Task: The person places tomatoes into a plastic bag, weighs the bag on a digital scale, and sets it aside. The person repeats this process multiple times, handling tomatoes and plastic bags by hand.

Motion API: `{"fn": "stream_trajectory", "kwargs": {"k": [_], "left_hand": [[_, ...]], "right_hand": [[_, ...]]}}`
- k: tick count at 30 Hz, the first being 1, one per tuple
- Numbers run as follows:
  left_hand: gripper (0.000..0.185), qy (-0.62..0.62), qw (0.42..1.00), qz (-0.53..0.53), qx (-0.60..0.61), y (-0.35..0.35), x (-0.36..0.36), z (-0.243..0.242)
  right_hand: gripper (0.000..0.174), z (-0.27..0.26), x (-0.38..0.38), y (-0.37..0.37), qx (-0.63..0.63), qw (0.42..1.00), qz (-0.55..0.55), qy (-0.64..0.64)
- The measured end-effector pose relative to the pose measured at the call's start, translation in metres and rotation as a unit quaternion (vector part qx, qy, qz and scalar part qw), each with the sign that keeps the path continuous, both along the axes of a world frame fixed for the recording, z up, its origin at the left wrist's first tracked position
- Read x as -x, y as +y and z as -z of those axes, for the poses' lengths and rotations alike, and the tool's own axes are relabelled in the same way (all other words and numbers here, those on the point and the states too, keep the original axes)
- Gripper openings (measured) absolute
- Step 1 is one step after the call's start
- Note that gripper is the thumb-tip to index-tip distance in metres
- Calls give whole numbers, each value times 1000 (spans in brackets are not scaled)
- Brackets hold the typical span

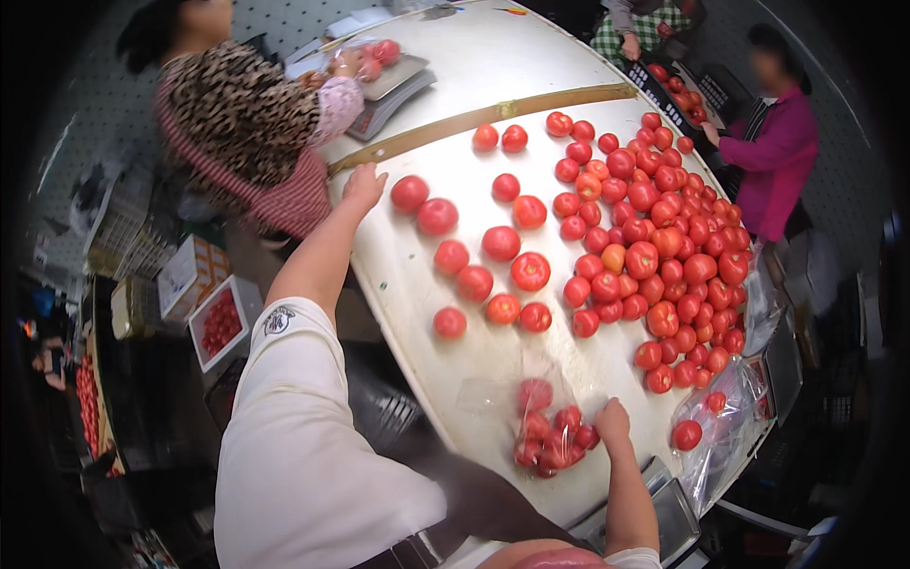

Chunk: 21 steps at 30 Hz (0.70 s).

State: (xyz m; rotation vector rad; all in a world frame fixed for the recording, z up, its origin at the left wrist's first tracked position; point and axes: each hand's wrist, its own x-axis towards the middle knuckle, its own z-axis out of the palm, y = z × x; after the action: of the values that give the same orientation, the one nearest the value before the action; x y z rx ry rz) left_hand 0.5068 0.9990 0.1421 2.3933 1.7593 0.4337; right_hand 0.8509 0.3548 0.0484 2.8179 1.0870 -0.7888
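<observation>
My left hand (365,187) rests at the left edge of a white table (419,370), just below a wooden strip (490,117). Its thumb is apart from the fingers and nothing shows in it; the closest loose tomato (410,193) lies to its right. Close to my body, a clear plastic bag (544,370) holds several red tomatoes (561,448). Beside the bag's right side is my right hand (613,421), fingers curled. Whether it grips the plastic cannot be made out. More loose tomatoes (501,243) are spread over the table's middle.
A large tomato heap (668,242) covers the right side. Clear plastic bags (718,419) and a scale (661,519) lie near front right. Across the strip, a person (242,121) handles bagged tomatoes over another scale (391,92). Two people stand by a black crate (661,99).
</observation>
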Motion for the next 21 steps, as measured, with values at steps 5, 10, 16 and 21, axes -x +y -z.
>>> {"fn": "stream_trajectory", "kwargs": {"k": [5, 10, 16, 21], "left_hand": [[49, 40, 998, -8, 56, 99, -27, 37], [72, 118, 990, -16, 79, 174, -48, 67], [89, 216, 958, -41, 184, 165, -67, 55], [71, 218, 954, 5, 208, 156, -52, 45]], "right_hand": [[21, -9, 1, 54, 149, 980, -134, 18], [20, -9, 2, 58, 160, 985, -56, 35], [20, -11, 3, 59, 194, 979, -35, 45], [23, -7, -2, 62, 208, 972, -98, 39]]}}
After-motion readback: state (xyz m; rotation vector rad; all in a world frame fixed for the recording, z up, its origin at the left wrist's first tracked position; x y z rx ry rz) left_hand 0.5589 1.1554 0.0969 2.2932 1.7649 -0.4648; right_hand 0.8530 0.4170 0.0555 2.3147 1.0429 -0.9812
